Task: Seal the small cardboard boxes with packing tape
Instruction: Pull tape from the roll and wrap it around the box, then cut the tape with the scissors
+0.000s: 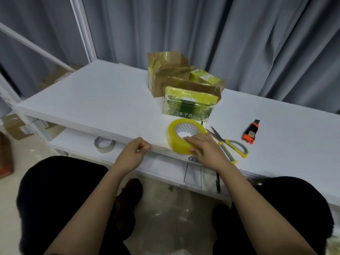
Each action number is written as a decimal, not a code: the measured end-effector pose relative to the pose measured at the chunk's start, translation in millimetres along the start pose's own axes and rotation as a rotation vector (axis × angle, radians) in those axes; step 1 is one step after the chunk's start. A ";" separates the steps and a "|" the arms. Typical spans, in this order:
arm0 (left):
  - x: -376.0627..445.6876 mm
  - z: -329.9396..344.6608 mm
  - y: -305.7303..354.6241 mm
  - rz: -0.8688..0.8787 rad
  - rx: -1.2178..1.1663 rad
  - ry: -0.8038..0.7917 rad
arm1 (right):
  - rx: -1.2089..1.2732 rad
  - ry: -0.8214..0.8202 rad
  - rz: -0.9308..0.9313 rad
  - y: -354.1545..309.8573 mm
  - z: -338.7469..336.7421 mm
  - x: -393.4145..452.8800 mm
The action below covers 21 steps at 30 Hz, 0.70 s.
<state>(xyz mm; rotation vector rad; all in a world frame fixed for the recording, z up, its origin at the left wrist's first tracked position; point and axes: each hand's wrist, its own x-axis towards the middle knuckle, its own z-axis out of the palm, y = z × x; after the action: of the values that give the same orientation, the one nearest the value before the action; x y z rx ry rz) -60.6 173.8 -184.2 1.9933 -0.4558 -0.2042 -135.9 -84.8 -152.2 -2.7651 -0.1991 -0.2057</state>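
A yellow roll of packing tape (pixel 179 139) lies flat at the front edge of the white table (pixel 103 107). My right hand (pixel 206 150) grips its near right side, fingers over the rim and thumb on the outer wall. My left hand (pixel 133 153) hovers at the table's front edge to the left of the roll, fingers loosely curled and holding nothing. Behind the roll stands a small cardboard box (pixel 189 103) with open flaps and green print on its front. Two more open, tape-covered boxes (pixel 165 74) stand further back.
Yellow-handled scissors (pixel 230 144) lie just right of my right hand. An orange and black utility knife (pixel 251 132) lies further right. A second tape roll (pixel 104 144) sits on the lower shelf. Grey curtains hang behind; cardboard boxes (pixel 16 127) sit on the floor at left.
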 end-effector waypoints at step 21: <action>-36.5 -3.4 -6.0 -0.150 -0.121 0.109 | 0.061 0.332 0.686 55.7 -11.3 -47.0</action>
<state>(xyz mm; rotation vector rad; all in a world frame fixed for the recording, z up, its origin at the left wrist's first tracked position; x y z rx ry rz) -91.5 193.6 -190.0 1.9097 -0.2193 -0.2106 -174.1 -145.7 -168.6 -2.5126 0.7952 -0.4506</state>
